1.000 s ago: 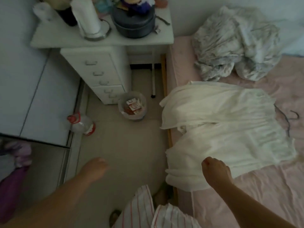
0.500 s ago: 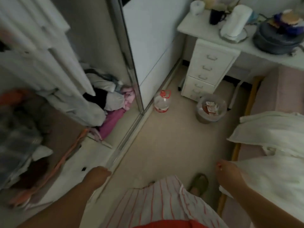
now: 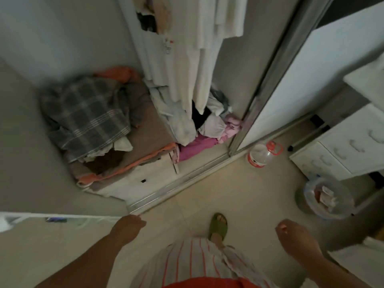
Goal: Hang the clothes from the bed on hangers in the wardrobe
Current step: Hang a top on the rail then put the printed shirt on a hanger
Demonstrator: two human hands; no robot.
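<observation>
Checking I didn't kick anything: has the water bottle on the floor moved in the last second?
No. The water bottle still stands by the wardrobe door track, beside the drawers.

Plaid woven cloth, clear plastic bottle, matt floor tiles.

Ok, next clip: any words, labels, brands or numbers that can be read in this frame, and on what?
None can be read.
Water bottle on the floor by the wardrobe track: a red label band, print too blurred to read.
Bin beside the drawers: red and white packets inside, markings too small and blurred.
Hanging white clothes in the wardrobe: a small tag with red marks, illegible.
</observation>
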